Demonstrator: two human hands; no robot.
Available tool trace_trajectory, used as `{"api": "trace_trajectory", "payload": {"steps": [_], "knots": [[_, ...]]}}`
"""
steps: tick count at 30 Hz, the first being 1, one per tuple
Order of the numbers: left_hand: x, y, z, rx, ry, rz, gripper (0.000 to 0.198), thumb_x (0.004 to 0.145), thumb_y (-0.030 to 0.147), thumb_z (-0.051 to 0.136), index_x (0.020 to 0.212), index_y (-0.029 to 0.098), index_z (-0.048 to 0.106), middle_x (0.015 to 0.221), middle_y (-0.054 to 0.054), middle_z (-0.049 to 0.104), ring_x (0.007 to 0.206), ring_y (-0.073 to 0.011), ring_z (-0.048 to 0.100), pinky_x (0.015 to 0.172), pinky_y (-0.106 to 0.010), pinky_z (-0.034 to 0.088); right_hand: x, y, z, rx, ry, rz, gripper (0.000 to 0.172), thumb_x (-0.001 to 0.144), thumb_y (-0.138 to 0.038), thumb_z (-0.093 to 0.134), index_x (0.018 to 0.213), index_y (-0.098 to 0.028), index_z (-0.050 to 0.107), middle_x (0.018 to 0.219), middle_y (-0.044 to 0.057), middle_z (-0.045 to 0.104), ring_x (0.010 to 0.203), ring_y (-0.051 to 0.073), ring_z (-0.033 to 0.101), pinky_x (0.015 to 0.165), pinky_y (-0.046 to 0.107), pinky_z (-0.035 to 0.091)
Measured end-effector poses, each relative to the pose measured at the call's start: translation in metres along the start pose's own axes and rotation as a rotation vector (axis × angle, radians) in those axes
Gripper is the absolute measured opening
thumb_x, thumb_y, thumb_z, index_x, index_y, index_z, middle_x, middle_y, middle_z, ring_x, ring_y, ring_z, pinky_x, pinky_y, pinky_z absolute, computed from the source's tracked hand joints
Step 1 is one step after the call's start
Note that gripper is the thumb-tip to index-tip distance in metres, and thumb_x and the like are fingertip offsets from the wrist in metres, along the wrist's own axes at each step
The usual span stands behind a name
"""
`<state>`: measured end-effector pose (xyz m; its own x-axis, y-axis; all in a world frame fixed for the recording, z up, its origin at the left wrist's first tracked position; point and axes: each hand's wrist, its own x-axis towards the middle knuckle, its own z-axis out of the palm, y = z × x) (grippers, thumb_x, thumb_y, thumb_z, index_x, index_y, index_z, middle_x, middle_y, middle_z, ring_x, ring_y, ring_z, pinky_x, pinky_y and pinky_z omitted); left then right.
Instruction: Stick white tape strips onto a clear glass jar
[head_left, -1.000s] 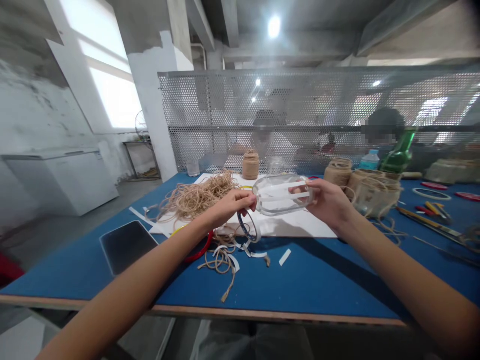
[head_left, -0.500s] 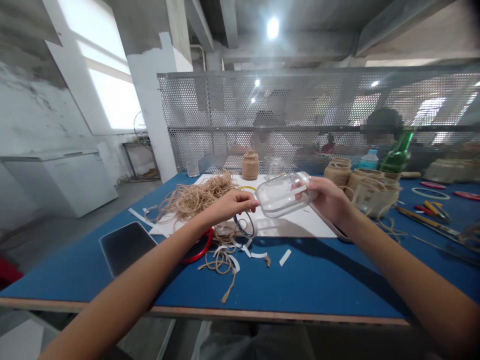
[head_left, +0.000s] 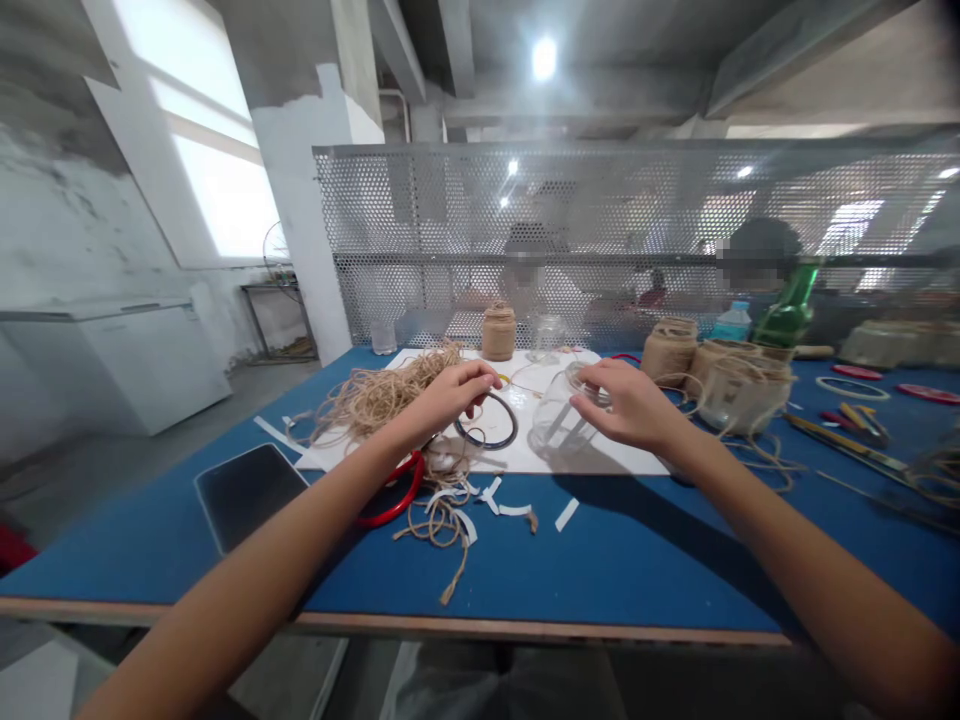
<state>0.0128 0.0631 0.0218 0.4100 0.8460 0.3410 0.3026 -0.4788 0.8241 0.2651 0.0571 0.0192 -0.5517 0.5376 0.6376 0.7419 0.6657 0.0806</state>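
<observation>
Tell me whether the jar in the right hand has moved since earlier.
Yes: against the white sheet, the jar has come lower in view, its base swung toward the near edge.

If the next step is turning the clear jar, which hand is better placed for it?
Probably the right hand: it is at the mouth of the clear jar. The left hand is apart from the jar, close to the tape ring.

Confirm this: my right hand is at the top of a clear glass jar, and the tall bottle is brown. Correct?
Not quite: the tall bottle is green, not brown, as the head view shows. Your right hand is at the top of a clear glass jar.
</observation>
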Motion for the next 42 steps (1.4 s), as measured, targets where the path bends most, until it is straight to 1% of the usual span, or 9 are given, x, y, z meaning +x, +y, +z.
{"api": "trace_trajectory", "payload": {"steps": [4, 9, 13, 18, 24, 31, 37, 40, 42], "knots": [[0.002, -0.001, 0.001, -0.256, -0.025, -0.051, 0.023, 0.071, 0.011, 0.042, 0.093, 0.016, 0.048, 0.071, -0.001, 0.054, 0.048, -0.006, 0.044, 0.044, -0.019, 0.038, 0.002, -0.003, 0.002, 0.009, 0.015, -0.059, 0.02, 0.082, -0.03, 0.046, 0.091, -0.016, 0.058, 0.082, 0.009, 0.062, 0.083, 0.023, 0.053, 0.076, 0.038, 0.038], [-0.004, 0.005, 0.001, -0.188, -0.169, -0.018, 0.021, 0.077, 0.016, 0.048, 0.098, 0.016, 0.045, 0.079, -0.006, 0.062, 0.046, -0.0044, 0.044, 0.041, -0.017, 0.034, 0.004, -0.008, 0.002, 0.123, 0.136, -0.058, 0.024, 0.086, -0.022, 0.04, 0.104, -0.018, 0.055, 0.102, 0.009, 0.061, 0.102, 0.024, 0.048, 0.09, 0.042, 0.034], [-0.011, 0.014, 0.005, -0.192, -0.278, -0.007, 0.033, 0.081, 0.024, 0.05, 0.111, 0.017, 0.04, 0.069, -0.001, 0.058, 0.047, -0.0048, 0.045, 0.043, -0.017, 0.035, 0.002, -0.03, 0.001, 0.208, 0.27, -0.004, 0.016, 0.085, -0.019, 0.042, 0.091, -0.02, 0.056, 0.088, 0.007, 0.062, 0.088, 0.021, 0.052, 0.084, 0.039, 0.037], [-0.015, 0.019, 0.012, -0.287, -0.345, 0.029, 0.045, 0.076, 0.022, 0.057, 0.117, 0.02, 0.038, 0.075, 0.0, 0.059, 0.054, -0.0064, 0.051, 0.051, -0.02, 0.042, -0.002, -0.063, 0.011, 0.146, 0.184, -0.047, 0.01, 0.083, -0.023, 0.049, 0.087, -0.017, 0.056, 0.084, 0.007, 0.06, 0.085, 0.021, 0.049, 0.079, 0.035, 0.038], [-0.016, 0.02, 0.011, -0.258, -0.397, 0.005, 0.05, 0.074, 0.018, 0.057, 0.121, 0.02, 0.038, 0.087, -0.006, 0.063, 0.065, -0.0109, 0.06, 0.059, -0.023, 0.046, -0.004, -0.066, 0.009, 0.084, 0.232, -0.057, 0.009, 0.083, -0.022, 0.047, 0.085, -0.019, 0.056, 0.086, 0.008, 0.058, 0.089, 0.023, 0.048, 0.08, 0.037, 0.037], [-0.017, 0.027, 0.008, -0.218, -0.326, 0.06, 0.047, 0.072, 0.009, 0.053, 0.117, 0.019, 0.043, 0.084, -0.005, 0.064, 0.072, -0.0125, 0.062, 0.066, -0.025, 0.046, -0.006, -0.057, 0.007, 0.12, 0.23, -0.057, 0.007, 0.082, -0.021, 0.049, 0.085, -0.019, 0.054, 0.083, 0.007, 0.059, 0.084, 0.021, 0.049, 0.077, 0.036, 0.039], [-0.014, 0.02, 0.005, -0.176, -0.367, 0.088, 0.037, 0.074, 0.013, 0.052, 0.111, 0.017, 0.051, 0.09, -0.006, 0.065, 0.088, -0.0146, 0.06, 0.077, -0.028, 0.044, -0.005, -0.058, 0.008, 0.172, 0.247, -0.079, 0.006, 0.083, -0.017, 0.046, 0.086, -0.02, 0.051, 0.088, 0.007, 0.057, 0.091, 0.021, 0.047, 0.083, 0.037, 0.038], [-0.014, 0.019, 0.002, -0.036, -0.376, 0.153, 0.018, 0.077, 0.02, 0.05, 0.09, 0.014, 0.062, 0.084, -0.006, 0.066, 0.083, -0.0139, 0.059, 0.077, -0.028, 0.043, -0.005, -0.057, 0.007, 0.193, 0.257, -0.085, 0.005, 0.083, -0.017, 0.047, 0.086, -0.021, 0.05, 0.088, 0.006, 0.057, 0.09, 0.02, 0.048, 0.083, 0.037, 0.038], [-0.014, 0.021, 0.0, 0.068, -0.352, 0.19, 0.017, 0.078, 0.024, 0.051, 0.078, 0.014, 0.064, 0.078, -0.005, 0.065, 0.078, -0.0131, 0.058, 0.076, -0.027, 0.043, -0.005, -0.057, 0.007, 0.177, 0.285, -0.056, 0.004, 0.083, -0.019, 0.048, 0.087, -0.021, 0.049, 0.088, 0.006, 0.057, 0.091, 0.021, 0.048, 0.083, 0.038, 0.038]]}}
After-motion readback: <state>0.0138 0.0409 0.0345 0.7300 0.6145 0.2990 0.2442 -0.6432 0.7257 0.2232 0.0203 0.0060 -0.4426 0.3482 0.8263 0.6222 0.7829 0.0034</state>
